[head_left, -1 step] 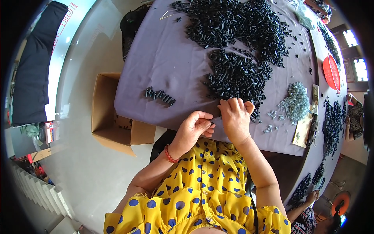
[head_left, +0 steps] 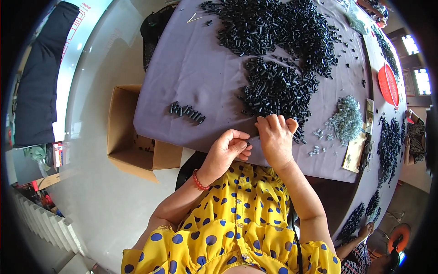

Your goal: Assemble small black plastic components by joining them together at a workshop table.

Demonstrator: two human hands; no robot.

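Note:
Close to the table's near edge, my left hand (head_left: 226,149) is closed on a small black tube (head_left: 248,144), its dark end showing between thumb and fingers. Just to its right, my right hand (head_left: 276,141) has its fingers bent inward at the near side of a heap of black tubes (head_left: 278,89). Its fingertips are turned away, so whatever they pinch is hidden. The two hands are close together but apart. Several black pieces (head_left: 187,113) lie in a short row to the left. Small clear pieces (head_left: 345,119) form a pile on the right.
An open cardboard box (head_left: 132,157) stands below the table's left corner, with some dark pieces inside. Eyeglasses (head_left: 366,155) and a flat yellowish card (head_left: 353,154) lie at the right. Beyond are a red basket (head_left: 388,85), more dark piles (head_left: 389,146) and other people.

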